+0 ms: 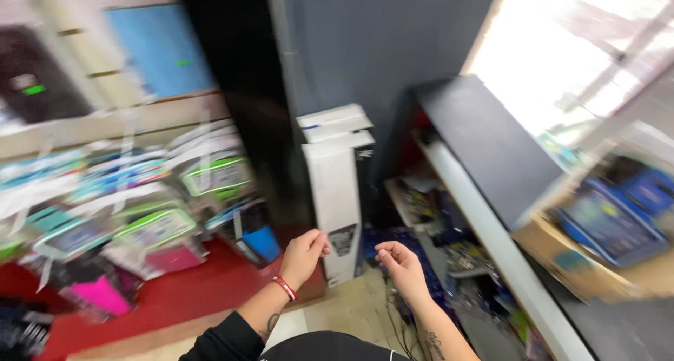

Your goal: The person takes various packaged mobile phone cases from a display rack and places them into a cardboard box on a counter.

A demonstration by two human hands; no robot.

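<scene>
Hands at bottom centre: left hand (303,254) with fingers curled together beside a tall white box (337,192); right hand (400,261) fingers loosely curled, holding nothing.

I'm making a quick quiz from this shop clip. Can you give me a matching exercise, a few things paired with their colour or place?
Things:
1. tall box
2. wristband
3. mat
4. counter top

Descriptions:
A. red and white, on the left hand's wrist
B. dark, slanting along the right side
C. white, upright against the grey wall
D. red, on the floor at the left

Pairs: 1-C, 2-A, 3-D, 4-B. The right hand is beside the box, empty.
</scene>
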